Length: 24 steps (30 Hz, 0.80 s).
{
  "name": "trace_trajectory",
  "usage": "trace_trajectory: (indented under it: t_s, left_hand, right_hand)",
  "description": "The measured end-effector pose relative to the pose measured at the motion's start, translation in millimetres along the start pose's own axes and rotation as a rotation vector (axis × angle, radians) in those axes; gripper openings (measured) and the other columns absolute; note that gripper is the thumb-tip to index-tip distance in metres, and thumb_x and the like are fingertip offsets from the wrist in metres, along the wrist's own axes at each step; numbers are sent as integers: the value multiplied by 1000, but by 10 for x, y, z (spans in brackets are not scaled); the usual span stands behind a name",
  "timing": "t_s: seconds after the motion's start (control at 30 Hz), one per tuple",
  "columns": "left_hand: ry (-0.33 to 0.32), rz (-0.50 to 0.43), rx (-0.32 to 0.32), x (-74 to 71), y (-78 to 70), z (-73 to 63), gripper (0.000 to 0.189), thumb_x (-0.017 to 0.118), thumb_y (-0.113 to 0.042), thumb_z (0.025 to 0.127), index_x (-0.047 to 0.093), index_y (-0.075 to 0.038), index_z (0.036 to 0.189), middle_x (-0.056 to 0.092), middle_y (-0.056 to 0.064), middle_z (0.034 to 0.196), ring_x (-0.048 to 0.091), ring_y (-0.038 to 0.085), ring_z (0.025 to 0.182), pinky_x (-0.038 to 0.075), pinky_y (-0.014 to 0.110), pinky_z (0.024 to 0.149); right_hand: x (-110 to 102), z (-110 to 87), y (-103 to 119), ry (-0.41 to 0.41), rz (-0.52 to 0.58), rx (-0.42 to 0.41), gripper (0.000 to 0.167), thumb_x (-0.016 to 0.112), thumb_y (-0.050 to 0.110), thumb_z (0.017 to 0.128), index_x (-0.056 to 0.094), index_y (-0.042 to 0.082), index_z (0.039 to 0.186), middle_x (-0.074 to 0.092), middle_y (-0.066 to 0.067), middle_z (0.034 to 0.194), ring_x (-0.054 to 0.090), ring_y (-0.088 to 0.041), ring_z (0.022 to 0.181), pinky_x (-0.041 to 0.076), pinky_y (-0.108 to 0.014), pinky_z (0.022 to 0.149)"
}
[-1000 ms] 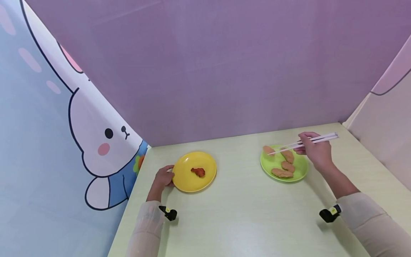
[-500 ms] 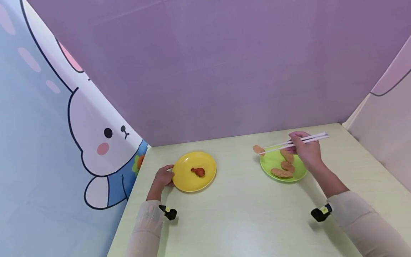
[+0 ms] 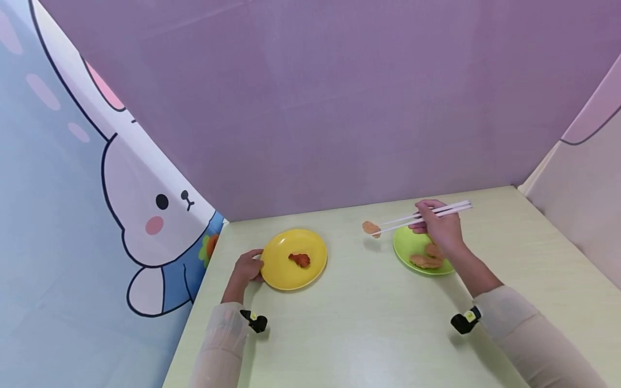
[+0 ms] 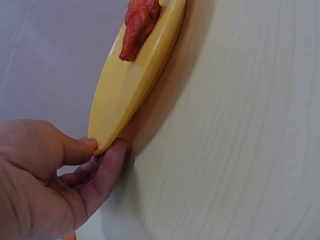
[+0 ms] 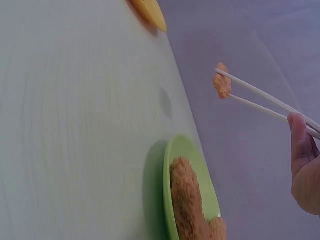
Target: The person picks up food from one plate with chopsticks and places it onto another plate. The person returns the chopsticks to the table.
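Observation:
My left hand (image 3: pixel 248 267) pinches the left rim of a yellow plate (image 3: pixel 276 269), thumb on top and fingers beneath in the left wrist view. A reddish-brown fried drumstick (image 3: pixel 301 260) lies on that plate. My right hand (image 3: pixel 440 225) grips a pair of white chopsticks (image 3: pixel 453 208). Between their tips is a light-brown breaded nugget (image 3: pixel 371 229), held above the table, between the two plates. Under and beside the right hand stands a green plate (image 3: pixel 401 249) with several breaded pieces (image 3: pixel 426 262); the hand hides part of it.
The pale wooden table (image 3: pixel 349 323) runs back to a purple cloth wall (image 3: pixel 339 108). On the left is a blue panel with a cartoon rabbit (image 3: pixel 140 215); a pale panel (image 3: pixel 582 188) bounds the right side. A black wrist camera sits at each cuff.
My right hand has moved left with the chopsticks, carrying the nugget off the green plate's left edge toward the yellow plate. The left hand and yellow plate stay put.

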State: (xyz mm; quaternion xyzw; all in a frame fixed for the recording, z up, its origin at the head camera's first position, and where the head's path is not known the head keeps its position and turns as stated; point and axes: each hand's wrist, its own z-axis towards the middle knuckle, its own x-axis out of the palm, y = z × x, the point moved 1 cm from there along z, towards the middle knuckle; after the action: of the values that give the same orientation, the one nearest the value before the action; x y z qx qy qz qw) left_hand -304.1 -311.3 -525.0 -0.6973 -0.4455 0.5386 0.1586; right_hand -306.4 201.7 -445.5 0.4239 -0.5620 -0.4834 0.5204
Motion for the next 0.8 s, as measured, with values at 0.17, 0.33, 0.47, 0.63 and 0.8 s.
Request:
trace_trajectory:
  t_s: [0.17,0.33,0.47,0.63,0.8]
  left_hand:
    - [3,6,-7,-3,6,-2,54,54,-5,95,52,-12,148,70,19,114,67,15,60,59,30,57]
    - [2,13,-8,-16,7,-23,54,53,-5,95,53,-12,148,69,19,114,67,15,60,59,30,57]
    - [-1,7,-5,-33,10,-35,55,53,-5,94,53,-12,148,69,19,114,67,15,61,59,30,57]
    - [0,8,-10,-41,19,-47,54,53,-5,94,53,-12,148,68,19,116,68,14,62,60,30,58]
    - [-5,6,-23,-55,21,-59,55,53,-5,94,52,-12,149,67,20,119,68,15,63,60,30,58]
  right_hand:
    - [137,23,-80,16,-19,-24,13,65,24,99,67,13,107,75,-1,83,75,-12,63,61,-27,59]
    - [318,19,-131,33,-53,-37,17,65,27,99,67,13,107,74,-5,87,75,-12,65,62,-28,61]
    - [479,7,-179,50,-83,-40,26,64,31,100,65,9,112,72,-8,91,76,-12,67,62,-29,64]
    - [672,-7,-228,41,-102,-19,36,64,33,100,64,3,119,71,-15,96,76,-12,68,63,-31,66]
    - [855,0,-265,19,-77,-15,33,64,27,100,65,-1,118,71,-17,94,74,-12,62,63,-32,64]
